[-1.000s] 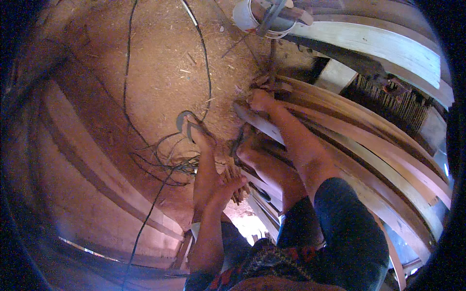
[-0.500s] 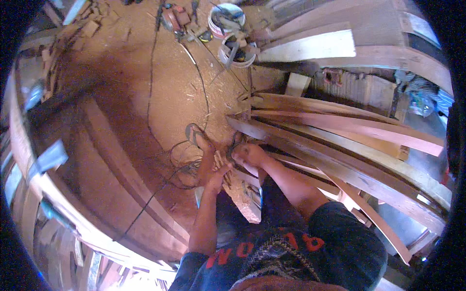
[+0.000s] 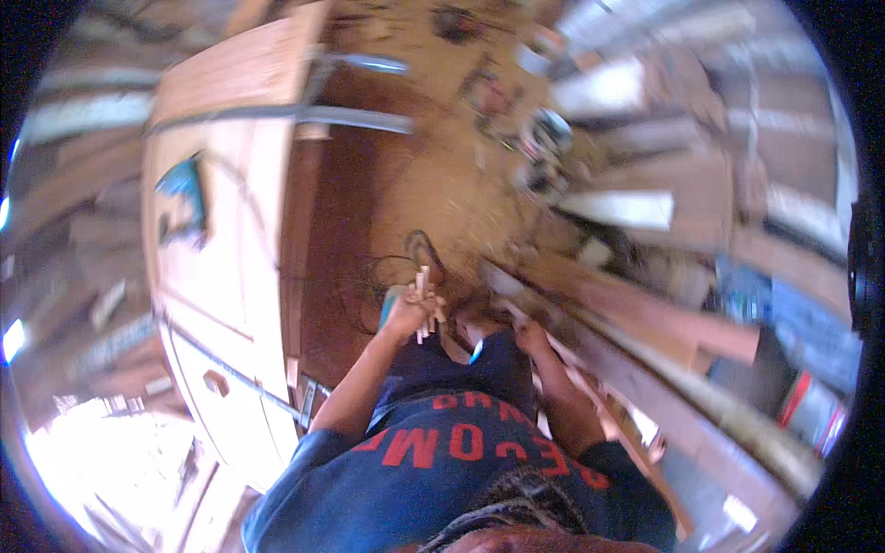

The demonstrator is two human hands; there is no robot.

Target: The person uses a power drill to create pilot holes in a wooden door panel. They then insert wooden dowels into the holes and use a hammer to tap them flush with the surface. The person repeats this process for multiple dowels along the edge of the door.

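My left hand (image 3: 407,316) is raised in front of me and closed around a small bunch of short pale wooden strips (image 3: 425,293). My right hand (image 3: 532,338) is lower and to the right, at the near end of a stack of long wooden planks (image 3: 645,323). Motion blur hides whether its fingers grip a plank. My dark blue shirt with red print fills the bottom of the view.
A big pale wooden panel (image 3: 217,240) lies at the left with a blue tool (image 3: 184,198) on it and a metal bar (image 3: 355,117) across its far end. Dark cables (image 3: 364,276) trail over the sawdust floor (image 3: 442,180). Power tools (image 3: 544,143) and a white board (image 3: 616,210) lie beyond.
The view has swung left and is blurred. My left hand has lifted away from the plank pile with wooden strips in it. My right hand stays at the planks.
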